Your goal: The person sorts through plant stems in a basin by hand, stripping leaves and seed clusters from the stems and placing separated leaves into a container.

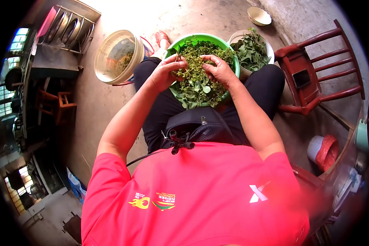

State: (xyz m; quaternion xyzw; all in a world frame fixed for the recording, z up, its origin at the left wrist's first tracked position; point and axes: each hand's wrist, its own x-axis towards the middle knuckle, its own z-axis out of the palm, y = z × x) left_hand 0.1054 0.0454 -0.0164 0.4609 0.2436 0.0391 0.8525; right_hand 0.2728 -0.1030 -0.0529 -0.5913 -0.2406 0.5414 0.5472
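A bright green basin (235, 62) sits between my knees, heaped with green sprigs of small round berries (197, 78) and some leaves. Over its left side is my left hand (168, 69), fingers closed in a pinch at the sprigs. A thin dark tip shows by those fingers, too small to name. My right hand (219, 73) is at the right part of the heap, thumb and fingers pinched on a berry sprig. Between both hands lies a pale green cluster, and the fingertips are partly hidden in it.
A cream bucket (104, 53) with some green bits inside stands left of the basin. At right is a white bucket (269, 51) of leafy branches, beside a red-brown wooden chair (303, 78). A bowl (259, 15) rests on the floor farther off.
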